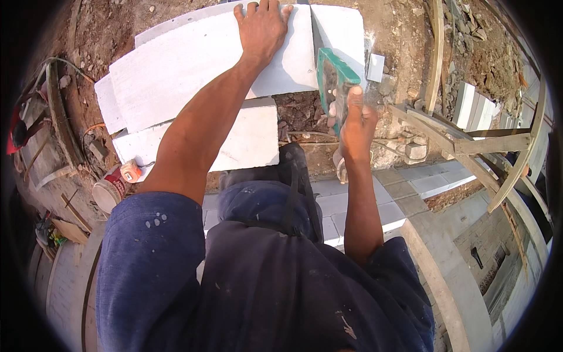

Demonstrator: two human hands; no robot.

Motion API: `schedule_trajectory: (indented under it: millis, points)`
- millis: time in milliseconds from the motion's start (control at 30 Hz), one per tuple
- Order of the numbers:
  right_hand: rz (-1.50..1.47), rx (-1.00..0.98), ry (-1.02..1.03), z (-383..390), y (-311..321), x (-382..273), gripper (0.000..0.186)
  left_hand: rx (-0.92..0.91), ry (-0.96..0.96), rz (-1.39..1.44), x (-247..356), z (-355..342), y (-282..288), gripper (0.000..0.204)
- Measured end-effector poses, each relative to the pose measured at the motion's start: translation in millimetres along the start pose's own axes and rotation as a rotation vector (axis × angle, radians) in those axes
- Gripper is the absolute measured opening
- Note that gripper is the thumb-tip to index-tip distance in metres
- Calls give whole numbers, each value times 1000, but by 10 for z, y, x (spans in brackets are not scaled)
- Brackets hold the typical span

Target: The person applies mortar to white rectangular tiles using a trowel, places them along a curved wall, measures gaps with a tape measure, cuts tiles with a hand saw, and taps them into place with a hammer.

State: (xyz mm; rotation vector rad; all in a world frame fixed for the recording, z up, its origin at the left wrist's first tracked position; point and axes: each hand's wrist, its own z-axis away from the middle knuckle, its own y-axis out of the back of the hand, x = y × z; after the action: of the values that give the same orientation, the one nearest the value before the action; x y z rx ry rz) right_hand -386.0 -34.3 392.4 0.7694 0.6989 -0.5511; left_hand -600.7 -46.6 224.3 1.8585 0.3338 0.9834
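A long white building block [199, 70] lies across other white blocks in front of me. My left hand [262, 29] rests on top of it near the far edge, fingers spread. Closed around the green handle of a handsaw [339, 67] is my right hand [358, 126]. The saw's grey blade stands in a cut between the long block and a shorter white piece [343, 29] on its right; most of the blade is hidden. Under the near side of the long block lies another white block [249, 135].
An orange tape measure [131, 171] sits on the lower block's left end, beside a white bucket [108, 193]. Wooden beams [437, 129] cross at the right, with stacked white blocks [472, 108] behind. A small white offcut [376, 67] lies right of the saw.
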Motion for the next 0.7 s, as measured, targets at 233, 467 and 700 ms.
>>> schedule_trajectory:
  millis: [233, 467, 700]
  points:
    - [-144, 22, -48, 1736, 755, 596, 67, -90, 32, -88, -38, 123, 177, 36]
    - [-119, 75, 68, 107, 28, 273, 60, 34, -41, -39, 106, -48, 41, 35]
    - [-145, 36, -106, 1946, 758, 833, 71, -113, 10, 2, -95, -75, 111, 32]
